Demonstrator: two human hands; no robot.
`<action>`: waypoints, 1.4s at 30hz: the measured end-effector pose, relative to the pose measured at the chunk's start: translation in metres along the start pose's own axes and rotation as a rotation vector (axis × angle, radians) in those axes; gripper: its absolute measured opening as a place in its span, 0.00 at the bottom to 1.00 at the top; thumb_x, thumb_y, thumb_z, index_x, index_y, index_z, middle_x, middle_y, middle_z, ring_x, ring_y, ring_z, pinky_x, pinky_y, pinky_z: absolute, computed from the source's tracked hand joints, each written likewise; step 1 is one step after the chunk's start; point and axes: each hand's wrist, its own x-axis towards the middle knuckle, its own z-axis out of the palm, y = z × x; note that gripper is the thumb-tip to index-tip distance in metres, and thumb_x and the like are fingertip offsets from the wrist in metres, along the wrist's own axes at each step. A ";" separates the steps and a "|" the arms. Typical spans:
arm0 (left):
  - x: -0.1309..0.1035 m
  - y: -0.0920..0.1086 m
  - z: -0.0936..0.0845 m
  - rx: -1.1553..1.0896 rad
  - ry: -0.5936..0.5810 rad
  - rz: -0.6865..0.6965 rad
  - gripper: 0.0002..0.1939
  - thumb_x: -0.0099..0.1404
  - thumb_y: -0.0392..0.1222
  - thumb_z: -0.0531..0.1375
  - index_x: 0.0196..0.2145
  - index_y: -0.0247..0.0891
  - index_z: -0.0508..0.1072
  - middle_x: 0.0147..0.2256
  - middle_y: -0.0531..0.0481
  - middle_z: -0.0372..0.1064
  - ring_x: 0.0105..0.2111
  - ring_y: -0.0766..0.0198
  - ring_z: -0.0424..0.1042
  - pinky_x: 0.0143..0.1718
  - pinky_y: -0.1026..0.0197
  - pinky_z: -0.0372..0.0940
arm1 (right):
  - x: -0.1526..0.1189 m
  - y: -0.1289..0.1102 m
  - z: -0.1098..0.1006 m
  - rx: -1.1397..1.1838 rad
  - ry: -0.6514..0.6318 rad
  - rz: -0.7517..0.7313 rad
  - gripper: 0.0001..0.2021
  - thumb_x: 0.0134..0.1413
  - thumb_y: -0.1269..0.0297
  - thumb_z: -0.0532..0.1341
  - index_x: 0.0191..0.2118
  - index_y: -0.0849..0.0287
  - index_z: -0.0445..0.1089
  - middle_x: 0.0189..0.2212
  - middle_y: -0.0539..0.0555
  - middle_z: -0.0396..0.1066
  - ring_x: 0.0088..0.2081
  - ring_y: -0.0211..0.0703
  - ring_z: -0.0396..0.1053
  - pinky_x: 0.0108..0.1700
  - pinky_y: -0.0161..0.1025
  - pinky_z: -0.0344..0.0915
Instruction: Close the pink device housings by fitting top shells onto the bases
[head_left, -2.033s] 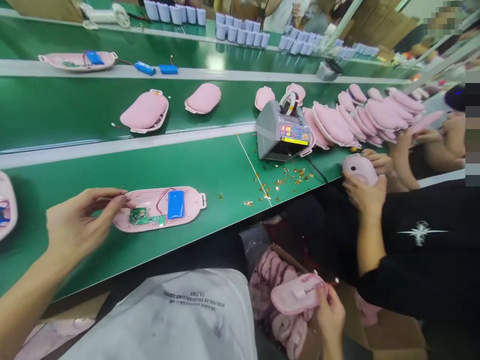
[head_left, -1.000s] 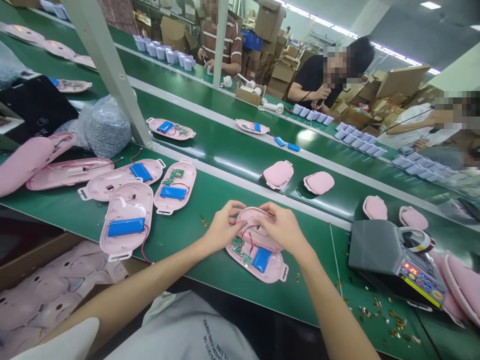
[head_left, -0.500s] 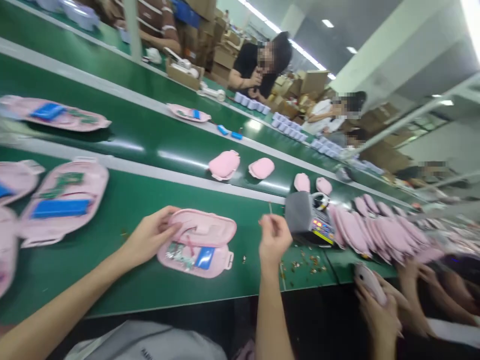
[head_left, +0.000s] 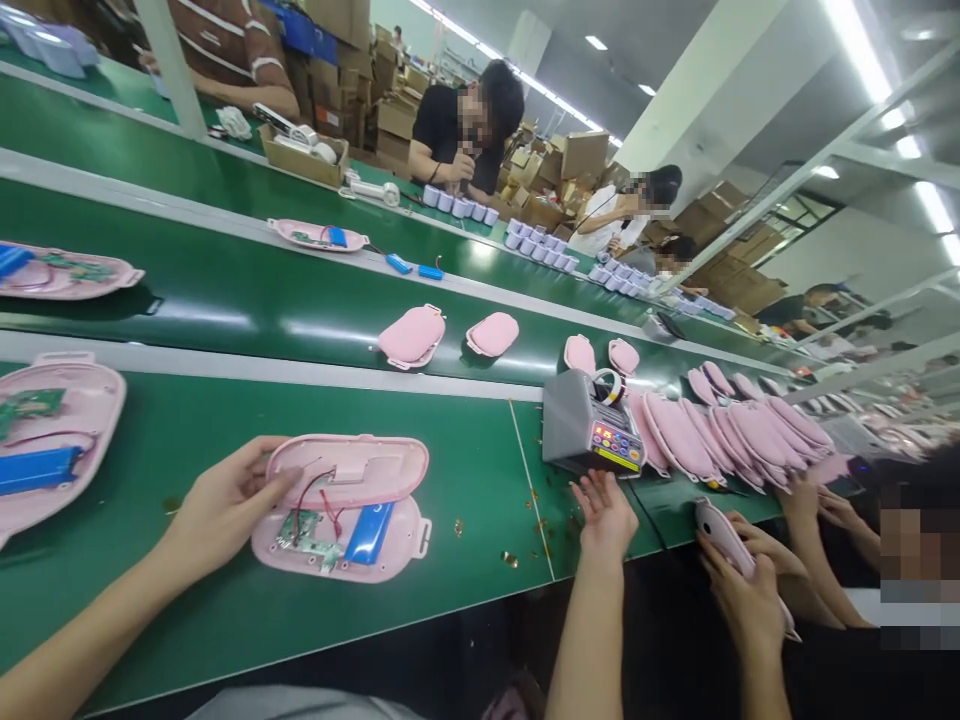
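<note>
My left hand [head_left: 238, 492] is closed on the edge of a pink casing half [head_left: 394, 465], thumb on its inner side. This half is tilted up over the other pink half [head_left: 411, 515], which lies on the bench with a green circuit board [head_left: 311, 535] and a blue battery [head_left: 369, 532] in it. Thin red and dark wires run between the halves. My right hand [head_left: 606, 515] is palm up with fingers apart, right at the front of a grey tape dispenser [head_left: 574, 425] with a lit display. I see nothing in its fingers.
Small amber tape scraps [head_left: 510, 560] dot the green bench [head_left: 469, 430]. Another open casing [head_left: 97, 400] lies at left. Closed pink casings [head_left: 411, 335] sit on the belt behind, and stacked casings [head_left: 682, 435] stand right of the dispenser. A co-worker's hands [head_left: 750, 590] hold a casing at right.
My right hand has moved right to the front of the tape dispenser, and its fingers have spread. My left hand still holds the casing half. The whole view has shifted.
</note>
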 end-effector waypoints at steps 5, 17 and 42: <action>0.000 -0.003 0.000 -0.048 0.009 -0.044 0.24 0.56 0.62 0.64 0.41 0.40 0.71 0.30 0.51 0.77 0.29 0.56 0.74 0.29 0.59 0.71 | -0.022 -0.034 0.035 -0.085 0.129 -0.051 0.27 0.50 0.32 0.55 0.32 0.50 0.74 0.31 0.58 0.73 0.27 0.45 0.73 0.20 0.40 0.70; 0.000 -0.012 -0.001 -0.329 -0.068 -0.010 0.17 0.59 0.46 0.61 0.44 0.35 0.71 0.33 0.48 0.76 0.31 0.61 0.75 0.33 0.62 0.71 | -0.123 -0.115 0.389 -0.127 -0.221 -0.575 0.09 0.59 0.58 0.61 0.33 0.58 0.69 0.39 0.57 0.70 0.43 0.48 0.70 0.46 0.48 0.69; -0.001 -0.021 0.004 -0.333 -0.001 0.116 0.15 0.59 0.33 0.56 0.44 0.33 0.75 0.35 0.47 0.75 0.32 0.62 0.73 0.31 0.64 0.67 | -0.131 -0.134 0.515 -0.780 -0.930 -0.902 0.10 0.63 0.60 0.55 0.31 0.56 0.67 0.39 0.53 0.70 0.41 0.44 0.67 0.40 0.40 0.62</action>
